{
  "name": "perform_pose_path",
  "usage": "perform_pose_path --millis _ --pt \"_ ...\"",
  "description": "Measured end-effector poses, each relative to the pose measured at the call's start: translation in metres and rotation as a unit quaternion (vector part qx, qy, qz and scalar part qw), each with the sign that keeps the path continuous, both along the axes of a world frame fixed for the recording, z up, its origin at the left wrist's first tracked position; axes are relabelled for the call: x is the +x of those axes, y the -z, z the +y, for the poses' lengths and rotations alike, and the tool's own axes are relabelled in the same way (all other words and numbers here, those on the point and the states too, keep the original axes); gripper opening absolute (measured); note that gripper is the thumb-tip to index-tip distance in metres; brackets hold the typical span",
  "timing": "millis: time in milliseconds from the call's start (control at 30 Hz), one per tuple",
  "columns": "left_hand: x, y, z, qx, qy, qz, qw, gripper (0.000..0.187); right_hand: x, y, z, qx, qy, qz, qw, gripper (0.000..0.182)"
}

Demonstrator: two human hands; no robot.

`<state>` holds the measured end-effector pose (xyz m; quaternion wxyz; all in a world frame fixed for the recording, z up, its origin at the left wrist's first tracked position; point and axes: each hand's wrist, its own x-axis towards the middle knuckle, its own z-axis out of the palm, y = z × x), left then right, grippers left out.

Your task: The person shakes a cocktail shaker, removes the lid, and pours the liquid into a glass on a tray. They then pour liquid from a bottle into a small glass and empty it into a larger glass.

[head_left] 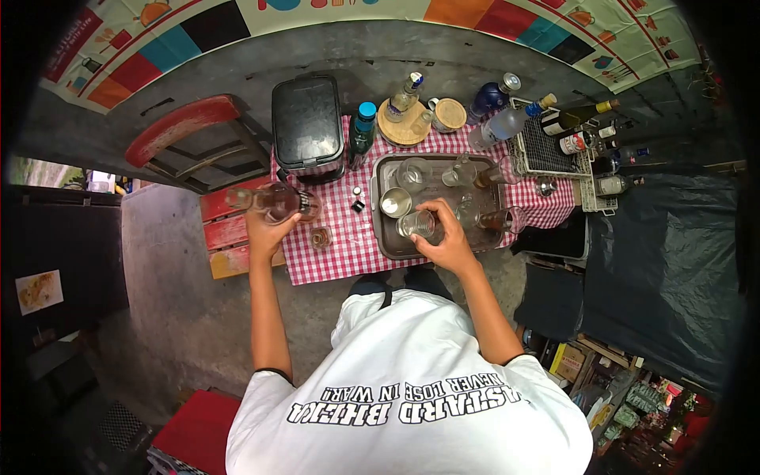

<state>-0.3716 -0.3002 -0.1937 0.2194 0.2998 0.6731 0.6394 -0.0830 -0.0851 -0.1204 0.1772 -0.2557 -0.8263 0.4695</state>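
Observation:
My left hand [269,233] is closed around a clear glass bottle [281,203] with pinkish-brown contents. The bottle lies tilted nearly sideways, its neck toward the left. Below it, a small glass [320,237] stands on the checked cloth. My right hand [450,244] grips a clear drinking glass [417,226] over the near left part of a dark tray [381,237]. Beside that glass is a metal cup [395,203]. Several other glasses sit in the tray, including a clear glass [413,173] and a glass with brown contents [495,220].
A checked tablecloth [336,265] covers the table. Behind stand a black lidded bin [307,119], a blue-capped bottle [363,131] and a wooden board [404,133]. A wire rack [546,154] with several bottles is at right. A red chair [186,131] stands left.

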Motion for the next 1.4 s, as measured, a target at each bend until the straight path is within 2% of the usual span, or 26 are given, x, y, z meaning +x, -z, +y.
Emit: perform_pose_path --millis 67,133,167,200,267,300,400,433,467,533,600,667,733,800,867,933,1000,1067,1167,1233,1400 --pt "0.0 -0.023 -0.011 -0.029 -0.029 0.015 0.999 0.07 -0.002 -0.007 0.003 -0.001 -0.008 0.034 0.999 0.047" --pt "0.001 -0.041 -0.016 0.089 -0.1 0.094 0.986 0.066 -0.004 -0.02 0.005 -0.073 -0.025 0.079 0.994 0.049" --pt "0.007 -0.05 -0.019 0.121 -0.095 0.008 0.988 0.073 -0.006 -0.024 0.003 -0.148 -0.012 0.116 0.982 0.052" --pt "0.012 -0.061 -0.017 0.121 -0.089 0.009 0.989 0.073 -0.007 -0.03 0.003 -0.147 -0.007 0.119 0.982 0.052" --pt "0.019 -0.079 -0.01 0.239 -0.006 -0.032 0.97 0.078 -0.009 -0.045 0.008 -0.244 -0.033 0.17 0.954 0.055" --pt "0.024 -0.083 -0.012 0.244 0.043 -0.022 0.969 0.077 -0.01 -0.053 0.01 -0.268 -0.039 0.177 0.946 0.055" --pt "0.052 -0.095 -0.005 0.231 0.072 -0.023 0.97 0.082 -0.012 -0.054 0.023 -0.283 -0.07 0.243 0.925 0.053" --pt "0.067 -0.107 0.003 0.219 0.081 -0.048 0.971 0.081 -0.011 -0.055 0.03 -0.279 -0.085 0.241 0.926 0.053" --pt "0.085 -0.122 0.012 0.212 0.081 -0.129 0.965 0.079 -0.01 -0.057 0.033 -0.277 -0.089 0.242 0.926 0.053" --pt "0.103 -0.113 0.025 0.181 0.117 -0.151 0.965 0.082 -0.011 -0.062 0.036 -0.351 -0.122 0.252 0.893 0.054" --pt "0.118 -0.114 0.036 0.107 0.141 -0.115 0.977 0.084 -0.007 -0.067 0.042 -0.371 -0.149 0.268 0.876 0.052" --pt "0.127 -0.116 0.045 0.029 0.16 -0.069 0.984 0.09 0.002 -0.076 0.045 -0.389 -0.151 0.269 0.868 0.041" --pt "0.14 -0.138 0.061 -0.024 0.174 0.012 0.984 0.085 0.014 -0.077 0.057 -0.397 -0.156 0.252 0.868 0.048" --pt "0.143 -0.146 0.072 -0.068 0.2 0.042 0.976 0.082 0.026 -0.079 0.068 -0.251 -0.141 0.192 0.938 0.055" --pt "0.147 -0.157 0.082 -0.112 0.219 0.072 0.967 0.079 0.038 -0.084 0.077 -0.267 -0.137 0.185 0.936 0.059" --pt "0.152 -0.172 0.087 -0.176 0.25 0.121 0.944 0.075 0.051 -0.08 0.086 -0.222 -0.139 0.158 0.952 0.058" --pt "0.156 -0.177 0.092 -0.186 0.247 0.114 0.944 0.075 0.061 -0.075 0.094 -0.231 -0.149 0.154 0.949 0.059" --pt "0.159 -0.188 0.098 -0.225 0.276 0.173 0.918 0.074 0.072 -0.07 0.097 -0.238 -0.156 0.147 0.947 0.059" --pt "0.162 -0.189 0.103 -0.245 0.29 0.185 0.906 0.073 0.085 -0.067 0.098 -0.229 -0.156 0.124 0.953 0.06" --pt "0.163 -0.19 0.106 -0.257 0.304 0.203 0.895 0.076 0.091 -0.065 0.098 -0.177 -0.156 0.107 0.966 0.059" --pt "0.174 -0.205 0.116 -0.336 0.307 0.206 0.867 0.076 0.102 -0.056 0.095 -0.185 -0.15 0.131 0.962 0.058"
